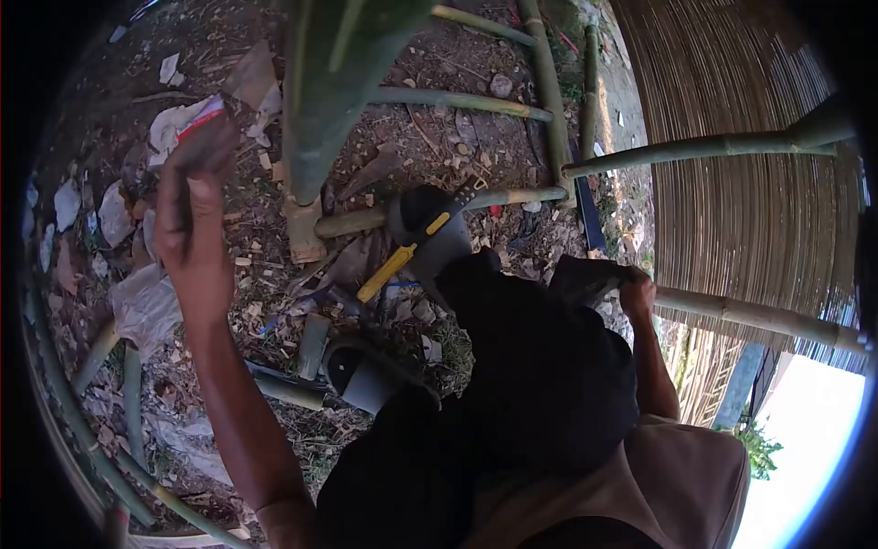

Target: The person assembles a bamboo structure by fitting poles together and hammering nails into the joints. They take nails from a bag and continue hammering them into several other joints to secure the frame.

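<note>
My left hand [197, 206] is raised at the left above the littered ground, with a gap between its thumb and bent fingers. I see nothing held in it. Behind its fingertips lies a white and red wrapper [186, 125]. My right hand [637, 293] is closed at the right, its fingers bent beside a dark flap-like piece [585, 277] and the end of a bamboo pole [732, 311]. Which of these it grips is hidden. A long yellow-and-black hand tool [393, 270] lies across my sandalled foot [439, 242].
A bamboo frame [462, 98] with crosspieces lies ahead. A thick green bamboo pole [320, 110] rises close to the camera. At the right hangs a slatted screen [732, 91]. Wood chips, plastic scraps and a dark blade-like strip [590, 210] are on the ground.
</note>
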Motion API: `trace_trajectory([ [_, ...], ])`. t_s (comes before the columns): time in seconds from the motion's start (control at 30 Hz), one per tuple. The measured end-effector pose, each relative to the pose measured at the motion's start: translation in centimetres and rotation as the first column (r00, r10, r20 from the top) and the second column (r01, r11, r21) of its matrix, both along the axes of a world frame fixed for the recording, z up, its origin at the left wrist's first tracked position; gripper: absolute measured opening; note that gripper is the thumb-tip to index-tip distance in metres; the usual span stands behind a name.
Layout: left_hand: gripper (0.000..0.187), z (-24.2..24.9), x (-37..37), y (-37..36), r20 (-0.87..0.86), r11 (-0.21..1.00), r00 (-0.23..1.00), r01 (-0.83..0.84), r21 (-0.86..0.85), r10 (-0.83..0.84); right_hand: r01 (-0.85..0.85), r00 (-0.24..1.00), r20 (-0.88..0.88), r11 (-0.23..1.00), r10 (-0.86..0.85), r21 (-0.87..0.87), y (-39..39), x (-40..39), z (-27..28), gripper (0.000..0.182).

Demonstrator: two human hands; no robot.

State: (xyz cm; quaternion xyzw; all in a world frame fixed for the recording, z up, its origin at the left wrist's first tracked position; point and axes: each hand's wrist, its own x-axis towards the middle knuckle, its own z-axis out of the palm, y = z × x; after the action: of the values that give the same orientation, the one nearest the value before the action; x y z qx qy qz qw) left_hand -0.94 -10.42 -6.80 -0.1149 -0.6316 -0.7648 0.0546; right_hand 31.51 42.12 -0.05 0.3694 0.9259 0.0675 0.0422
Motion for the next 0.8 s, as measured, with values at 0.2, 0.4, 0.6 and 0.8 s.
trace_trajectory([
  [0.2, 0.028, -6.3, 3.9, -3.4, 0.253, 0.958, 0.925, -0.281, -0.049, 0.284, -0.314, 0.947, -0.088, 0.948, 0.309, -0.053, -3.4, -10.1, 10.0, 0.019],
  [0.4, 0.018, -8.9, 5.2, -3.5, 0.353, 0.917, 0.846, -0.373, -0.141, 0.399, -0.589, 0.807, -0.263, 0.747, 0.528, -0.308, -8.2, -25.0, 10.7, 0.019],
  [0.6, 0.02, -3.5, -0.5, -3.9, 0.124, 0.895, 0.912, -0.345, -0.282, 0.391, -0.942, 0.277, -0.563, 0.103, 0.779, -0.32, -16.8, -41.1, 8.7, 0.02],
  [0.8, 0.025, -1.1, -3.6, -3.0, 0.078, 0.87, 0.866, -0.49, -0.059, 0.493, -0.784, -0.3, -0.413, -0.469, 0.86, -0.406, -32.8, -48.9, 5.9, 0.026],
])
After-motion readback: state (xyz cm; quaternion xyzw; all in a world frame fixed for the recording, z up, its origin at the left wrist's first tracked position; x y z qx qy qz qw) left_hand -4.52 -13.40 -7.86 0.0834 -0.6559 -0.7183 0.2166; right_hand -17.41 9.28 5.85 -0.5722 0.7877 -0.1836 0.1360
